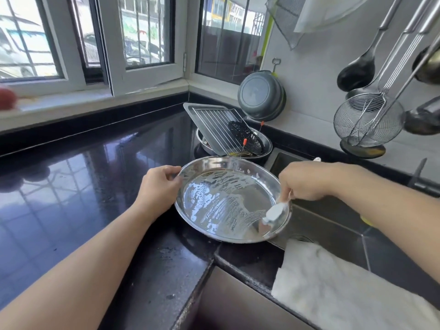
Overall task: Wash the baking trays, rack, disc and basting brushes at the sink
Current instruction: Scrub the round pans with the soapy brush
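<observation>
Round steel tray [221,198], soapy, straddles bench [95,175] edge and sink [333,225]. Left hand [159,184] grips rim at 9 o'clock; right hand [302,182] clasps white brush [273,213], scrubbing at 4 o'clock. Likely light, stiff, slick; hold by the rim.

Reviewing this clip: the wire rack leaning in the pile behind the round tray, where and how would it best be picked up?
Probably by the wire rack's raised far edge, reached from above. It leans tilted against the rectangular tray, with its low end down in the steel basin beside the black perforated disc. The top bar stands free, so fingers could hook it and lift upward. Both hands are busy now.
</observation>
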### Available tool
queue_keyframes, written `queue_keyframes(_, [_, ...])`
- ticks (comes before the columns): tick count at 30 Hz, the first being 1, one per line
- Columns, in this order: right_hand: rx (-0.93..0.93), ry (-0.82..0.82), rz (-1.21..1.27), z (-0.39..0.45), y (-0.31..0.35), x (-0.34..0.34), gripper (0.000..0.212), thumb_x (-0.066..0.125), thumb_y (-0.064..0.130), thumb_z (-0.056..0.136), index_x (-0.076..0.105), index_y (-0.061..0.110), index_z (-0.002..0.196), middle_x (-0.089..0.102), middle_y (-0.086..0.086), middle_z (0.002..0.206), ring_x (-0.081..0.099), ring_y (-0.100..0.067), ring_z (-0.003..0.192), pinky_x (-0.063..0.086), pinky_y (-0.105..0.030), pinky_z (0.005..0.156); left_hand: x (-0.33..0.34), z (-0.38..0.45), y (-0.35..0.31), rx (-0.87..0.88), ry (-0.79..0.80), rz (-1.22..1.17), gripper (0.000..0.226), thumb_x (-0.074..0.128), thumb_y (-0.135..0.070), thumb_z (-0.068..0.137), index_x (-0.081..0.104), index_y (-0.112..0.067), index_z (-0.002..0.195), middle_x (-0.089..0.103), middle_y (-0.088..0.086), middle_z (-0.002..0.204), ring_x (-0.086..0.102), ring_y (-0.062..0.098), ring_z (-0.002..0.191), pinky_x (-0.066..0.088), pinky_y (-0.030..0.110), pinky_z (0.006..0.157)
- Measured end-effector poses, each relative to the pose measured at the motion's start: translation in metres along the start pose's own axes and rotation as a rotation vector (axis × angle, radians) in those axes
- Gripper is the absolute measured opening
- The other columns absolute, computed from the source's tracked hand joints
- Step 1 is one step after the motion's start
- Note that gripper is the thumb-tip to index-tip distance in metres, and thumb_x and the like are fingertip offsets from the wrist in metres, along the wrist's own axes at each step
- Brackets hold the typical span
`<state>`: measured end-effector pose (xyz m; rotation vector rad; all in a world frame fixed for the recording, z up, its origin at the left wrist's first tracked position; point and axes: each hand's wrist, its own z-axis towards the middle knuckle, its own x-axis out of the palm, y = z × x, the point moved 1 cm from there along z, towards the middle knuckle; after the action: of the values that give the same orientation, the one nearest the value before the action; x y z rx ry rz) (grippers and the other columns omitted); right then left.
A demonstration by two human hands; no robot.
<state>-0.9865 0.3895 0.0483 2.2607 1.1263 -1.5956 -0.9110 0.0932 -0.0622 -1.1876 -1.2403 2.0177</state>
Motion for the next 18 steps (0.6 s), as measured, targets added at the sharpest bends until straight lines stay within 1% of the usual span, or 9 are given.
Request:
queue_keyframes(2, [-0.062, 0.038, 0.056, 0.000, 0.021, 0.002, 0.042, 0.056, 0.005, 0.093, 0.077, 0.034, 0.115, 0.069, 0.014, 0.110, 0.063, -0.011, 0.102, 0.054, -0.032, 0.090, 0.000, 0.001, 0.000, -0.003, -0.005, 0.004, 0.023, 0.068, -0.020, 0.096, 0.079, -0.017, 0.117, 0.069, -0.015, 0.078, 0.061, 0.003, 0.072, 0.045, 0.018, 0.067])
queue_keyframes(4, [-0.136, 0.075, 0.132, -0.001, 0.041, 0.003, 0.040, 0.057, 0.002, 0.094, 0.077, 0.030, 0.116, 0.070, 0.015, 0.113, 0.064, -0.006, 0.101, 0.055, -0.031, 0.093, -0.001, 0.000, -0.001, -0.007, -0.004, 0.006, 0.024, 0.068, -0.020, 0.096, 0.079, -0.017, 0.117, 0.068, -0.020, 0.080, 0.062, -0.001, 0.076, 0.044, 0.015, 0.067])
queue_keyframes(7, [-0.085, 0.051, 0.047, 0.003, 0.030, -0.007, 0.038, 0.058, 0.003, 0.094, 0.077, 0.029, 0.116, 0.071, 0.013, 0.120, 0.064, -0.006, 0.102, 0.053, -0.026, 0.089, -0.001, -0.002, -0.002, 0.005, -0.006, 0.019, 0.024, 0.067, -0.020, 0.097, 0.078, -0.017, 0.118, 0.067, -0.021, 0.080, 0.065, 0.007, 0.081, 0.047, 0.023, 0.075])
queue_keyframes(9, [-0.011, 0.035, -0.014, 0.002, 0.015, -0.011, 0.038, 0.058, 0.006, 0.093, 0.077, 0.032, 0.113, 0.071, 0.012, 0.120, 0.065, -0.012, 0.103, 0.056, -0.032, 0.089, -0.001, -0.003, -0.003, 0.003, -0.010, 0.018, 0.024, 0.067, -0.021, 0.097, 0.078, -0.016, 0.118, 0.068, -0.017, 0.080, 0.066, 0.013, 0.084, 0.046, 0.027, 0.079])
queue_keyframes(11, [-0.040, 0.046, 0.012, 0.002, 0.018, -0.007, 0.040, 0.056, 0.005, 0.093, 0.077, 0.032, 0.114, 0.071, 0.010, 0.119, 0.064, -0.013, 0.101, 0.056, -0.030, 0.086, -0.002, -0.002, -0.004, -0.005, -0.009, 0.015, 0.024, 0.067, -0.021, 0.097, 0.079, -0.016, 0.117, 0.070, -0.015, 0.081, 0.067, 0.011, 0.083, 0.047, 0.027, 0.079])
queue_keyframes(13, [-0.134, 0.091, 0.107, -0.001, 0.039, 0.000, 0.040, 0.057, 0.004, 0.095, 0.077, 0.030, 0.117, 0.072, 0.008, 0.113, 0.063, -0.007, 0.094, 0.056, -0.025, 0.082, -0.001, -0.001, -0.003, -0.010, -0.004, 0.015, 0.024, 0.066, -0.020, 0.097, 0.078, -0.016, 0.118, 0.068, -0.020, 0.081, 0.063, 0.000, 0.080, 0.046, 0.023, 0.077])
queue_keyframes(15, [-0.170, 0.097, 0.191, 0.004, 0.045, 0.007, 0.038, 0.058, 0.003, 0.096, 0.076, 0.028, 0.118, 0.071, 0.011, 0.104, 0.061, 0.000, 0.087, 0.055, -0.026, 0.084, -0.001, -0.001, -0.003, -0.009, 0.001, 0.012, 0.024, 0.066, -0.019, 0.098, 0.078, -0.016, 0.118, 0.065, -0.023, 0.082, 0.061, -0.003, 0.079, 0.045, 0.018, 0.073])
queue_keyframes(17, [-0.083, 0.057, 0.169, 0.011, 0.026, 0.007, 0.039, 0.058, 0.003, 0.094, 0.077, 0.029, 0.116, 0.063, 0.021, 0.089, 0.061, 0.000, 0.088, 0.053, -0.028, 0.086, -0.002, -0.002, -0.004, -0.001, 0.000, 0.012, 0.024, 0.065, -0.019, 0.098, 0.078, -0.016, 0.119, 0.065, -0.020, 0.080, 0.063, 0.004, 0.081, 0.046, 0.022, 0.077])
queue_keyframes(18, [-0.039, 0.027, 0.141, 0.014, 0.016, 0.009, 0.038, 0.059, 0.004, 0.093, 0.077, 0.031, 0.115, 0.058, 0.024, 0.085, 0.063, -0.005, 0.091, 0.054, -0.032, 0.087, -0.002, -0.003, -0.004, 0.004, -0.003, 0.015, 0.024, 0.065, -0.018, 0.098, 0.078, -0.016, 0.119, 0.066, -0.016, 0.079, 0.063, 0.009, 0.084, 0.045, 0.025, 0.080])
